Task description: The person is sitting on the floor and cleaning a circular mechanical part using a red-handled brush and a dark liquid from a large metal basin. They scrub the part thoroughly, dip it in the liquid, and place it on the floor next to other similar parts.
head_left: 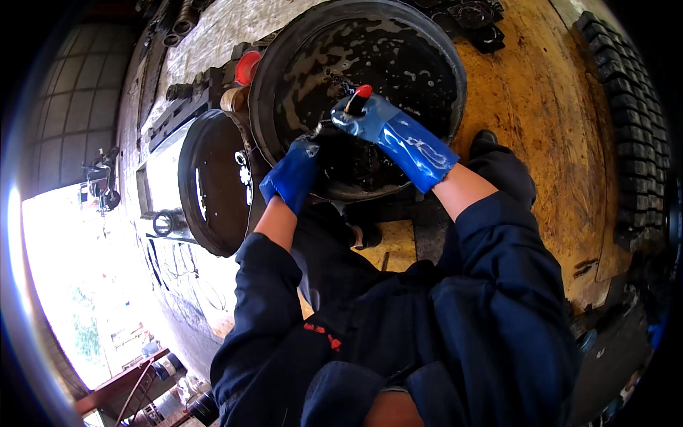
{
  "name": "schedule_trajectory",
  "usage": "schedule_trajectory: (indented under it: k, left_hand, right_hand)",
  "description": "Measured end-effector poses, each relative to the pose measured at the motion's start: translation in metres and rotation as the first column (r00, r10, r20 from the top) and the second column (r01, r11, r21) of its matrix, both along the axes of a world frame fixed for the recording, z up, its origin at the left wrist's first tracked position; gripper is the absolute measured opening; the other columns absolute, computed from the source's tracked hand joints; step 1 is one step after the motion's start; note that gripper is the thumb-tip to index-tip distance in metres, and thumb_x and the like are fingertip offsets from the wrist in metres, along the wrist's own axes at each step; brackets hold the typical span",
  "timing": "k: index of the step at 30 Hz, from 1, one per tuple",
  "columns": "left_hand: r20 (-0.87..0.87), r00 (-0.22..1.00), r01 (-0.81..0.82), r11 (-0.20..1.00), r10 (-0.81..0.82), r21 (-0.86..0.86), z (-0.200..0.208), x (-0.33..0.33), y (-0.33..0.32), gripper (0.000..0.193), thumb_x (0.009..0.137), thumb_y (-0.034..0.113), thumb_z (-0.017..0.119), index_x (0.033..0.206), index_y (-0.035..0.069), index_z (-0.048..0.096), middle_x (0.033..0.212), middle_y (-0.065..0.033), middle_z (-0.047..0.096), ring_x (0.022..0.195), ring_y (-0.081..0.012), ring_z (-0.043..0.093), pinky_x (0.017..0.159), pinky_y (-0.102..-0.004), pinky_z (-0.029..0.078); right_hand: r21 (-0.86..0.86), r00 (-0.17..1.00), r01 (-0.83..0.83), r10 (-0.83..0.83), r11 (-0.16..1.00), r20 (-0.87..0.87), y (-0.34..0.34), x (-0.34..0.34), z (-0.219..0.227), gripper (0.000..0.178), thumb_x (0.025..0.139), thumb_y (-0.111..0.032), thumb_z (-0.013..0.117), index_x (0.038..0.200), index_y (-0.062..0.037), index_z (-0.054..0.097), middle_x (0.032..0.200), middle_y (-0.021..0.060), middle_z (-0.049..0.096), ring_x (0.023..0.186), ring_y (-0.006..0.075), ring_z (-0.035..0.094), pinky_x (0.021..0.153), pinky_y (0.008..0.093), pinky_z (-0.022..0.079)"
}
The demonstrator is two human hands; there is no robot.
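Note:
A large round black tub (284, 64) holds dark, wet liquid with pale glints. Both my hands wear blue rubber gloves and reach into it. My right hand (366, 114) is closed around a slim tool with a red-tipped handle (361, 92), its thin shaft angled down toward the left. My left hand (295, 171) rests on the tub's near rim, fingers curled over something dark that I cannot make out. My dark blue sleeves fill the lower part of the view.
A second black round drum (210, 185) stands left of the tub. A red cap (247, 66) and metal parts lie behind it. Yellow-stained floor (541, 128) spreads to the right, with a tyre tread (633, 128) at the far right. A bright doorway opens at the left.

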State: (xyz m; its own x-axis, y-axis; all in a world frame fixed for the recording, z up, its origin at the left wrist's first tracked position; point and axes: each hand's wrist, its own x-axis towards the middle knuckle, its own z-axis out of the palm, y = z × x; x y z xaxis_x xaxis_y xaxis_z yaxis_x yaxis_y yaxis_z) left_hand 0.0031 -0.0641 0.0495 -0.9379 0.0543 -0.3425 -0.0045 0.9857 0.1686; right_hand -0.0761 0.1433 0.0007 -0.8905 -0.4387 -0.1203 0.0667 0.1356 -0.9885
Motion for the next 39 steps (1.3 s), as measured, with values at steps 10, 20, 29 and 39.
schedule_trajectory:
  k: [10, 20, 29, 39]
  left_hand:
    - [-0.034, 0.999, -0.004, 0.991, 0.009, 0.135, -0.017, 0.020, 0.002, 0.026, 0.092, 0.010, 0.052, 0.112, 0.005, 0.067, 0.111, -0.0217, 0.065, 0.104, -0.0368, 0.064, 0.091, -0.0404, 0.053]
    - [-0.188, 0.981, 0.089, 0.971, -0.047, 0.222, -0.021, 0.026, 0.004, 0.025, 0.090, 0.004, 0.049, 0.105, 0.002, 0.068, 0.103, -0.0226, 0.067, 0.099, -0.0358, 0.066, 0.087, -0.0402, 0.054]
    - [0.036, 0.962, 0.272, 0.962, -0.272, -0.013, -0.035, 0.021, 0.013, 0.024, 0.095, 0.015, 0.050, 0.109, 0.002, 0.064, 0.107, -0.0218, 0.067, 0.099, -0.0360, 0.067, 0.078, -0.0404, 0.055]
    - [0.204, 0.979, -0.023, 0.997, 0.007, 0.077, -0.033, 0.029, 0.004, 0.035, 0.099, 0.017, 0.041, 0.123, 0.002, 0.061, 0.120, -0.0220, 0.063, 0.116, -0.0321, 0.060, 0.098, -0.0372, 0.047]
  right_hand:
    - [0.079, 0.879, 0.282, -0.290, 0.956, 0.378, 0.029, -0.007, -0.007, 0.036, 0.091, -0.033, 0.070, 0.109, -0.0025, 0.071, 0.105, 0.0102, 0.073, 0.099, 0.0174, 0.068, 0.089, 0.0291, 0.052]
    - [0.472, 0.917, 0.278, -0.378, 0.836, 0.130, 0.013, -0.005, -0.049, 0.035, 0.092, -0.037, 0.066, 0.105, -0.0053, 0.071, 0.097, 0.0146, 0.073, 0.091, 0.0245, 0.069, 0.087, 0.0339, 0.052]
    - [0.036, 0.584, 0.560, -0.425, 0.828, 0.692, 0.004, 0.006, -0.056, 0.029, 0.090, -0.028, 0.071, 0.109, -0.0055, 0.070, 0.096, 0.0079, 0.072, 0.077, 0.0153, 0.068, 0.065, 0.0314, 0.054]
    - [0.227, 0.683, 0.230, -0.323, 0.946, 0.655, -0.021, 0.022, -0.047, 0.039, 0.089, -0.039, 0.067, 0.107, -0.0042, 0.070, 0.097, 0.0139, 0.073, 0.085, 0.0251, 0.069, 0.077, 0.0391, 0.054]
